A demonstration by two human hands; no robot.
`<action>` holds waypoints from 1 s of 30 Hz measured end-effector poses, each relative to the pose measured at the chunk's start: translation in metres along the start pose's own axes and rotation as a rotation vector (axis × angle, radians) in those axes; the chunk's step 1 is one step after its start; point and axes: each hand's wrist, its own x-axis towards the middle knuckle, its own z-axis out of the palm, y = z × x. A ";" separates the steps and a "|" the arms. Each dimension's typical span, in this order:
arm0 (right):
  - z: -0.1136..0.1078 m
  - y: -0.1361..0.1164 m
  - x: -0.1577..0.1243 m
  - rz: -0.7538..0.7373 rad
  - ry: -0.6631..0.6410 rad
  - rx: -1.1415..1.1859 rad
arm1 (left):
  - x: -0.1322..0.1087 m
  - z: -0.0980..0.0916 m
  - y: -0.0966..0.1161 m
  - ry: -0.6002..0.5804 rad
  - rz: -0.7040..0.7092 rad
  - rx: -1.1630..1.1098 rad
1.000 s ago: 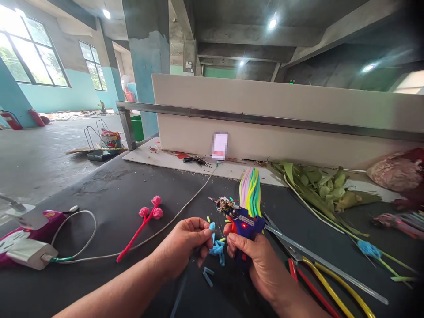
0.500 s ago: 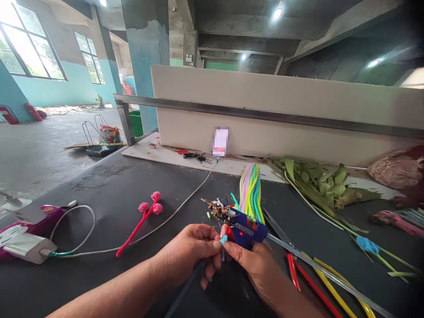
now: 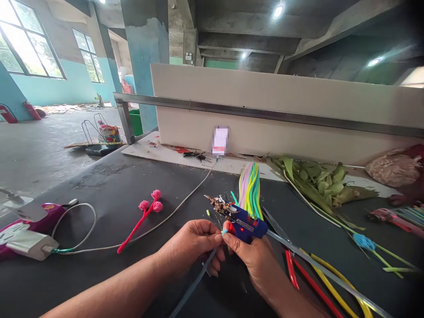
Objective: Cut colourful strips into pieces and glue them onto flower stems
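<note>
My left hand [image 3: 194, 245] is closed in a pinch on a thin light-blue pipe cleaner stem [image 3: 198, 278] that runs down towards me. My right hand [image 3: 251, 258] grips a small blue glue gun [image 3: 245, 223] with a red light; its thumb and forefinger also pinch the stem's pale-blue tip [image 3: 224, 231], touching my left fingers. The gun's crusted nozzle [image 3: 218, 204] points up and left. A clear glue stick [image 3: 318, 269] sticks out behind the gun to the right.
A bundle of coloured pipe cleaners [image 3: 251, 187] lies just beyond the gun. A pink bud stem [image 3: 142, 221] and a white cable [image 3: 179, 205] lie left. A power strip [image 3: 26, 240] sits far left; red and yellow stems [image 3: 318, 282] and green leaves [image 3: 318, 181] lie right.
My hands have come together: the pale-blue tip that my left fingers held apart is now pinched between both hands. The loose blue pieces on the table are hidden. The view shifted slightly.
</note>
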 end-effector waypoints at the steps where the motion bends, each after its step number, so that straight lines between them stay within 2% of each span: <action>1: -0.001 0.000 0.001 0.006 -0.044 0.023 | 0.000 0.000 0.001 0.001 0.013 0.007; 4: -0.007 -0.003 0.006 0.005 -0.125 0.132 | 0.000 -0.006 0.003 0.049 0.061 -0.029; 9: -0.014 -0.006 0.012 -0.069 -0.073 0.226 | 0.000 -0.021 0.012 0.236 0.111 -0.089; 14: -0.013 -0.008 0.005 -0.064 -0.214 0.270 | -0.002 -0.024 0.020 0.359 0.140 -0.110; 16: -0.012 -0.008 0.001 -0.068 -0.230 0.226 | -0.003 -0.024 0.021 0.382 0.136 -0.123; 20: -0.008 -0.011 -0.003 -0.049 -0.172 0.133 | -0.002 -0.026 0.021 0.433 0.159 -0.105; 23: -0.005 -0.012 -0.007 0.012 -0.150 0.140 | -0.001 -0.028 0.021 0.414 0.200 -0.125; 26: -0.005 -0.011 -0.010 0.044 -0.169 0.109 | 0.000 -0.026 0.023 0.375 0.214 -0.180; 30: -0.007 -0.004 -0.011 0.030 -0.236 0.003 | -0.001 -0.022 0.025 0.392 0.209 -0.166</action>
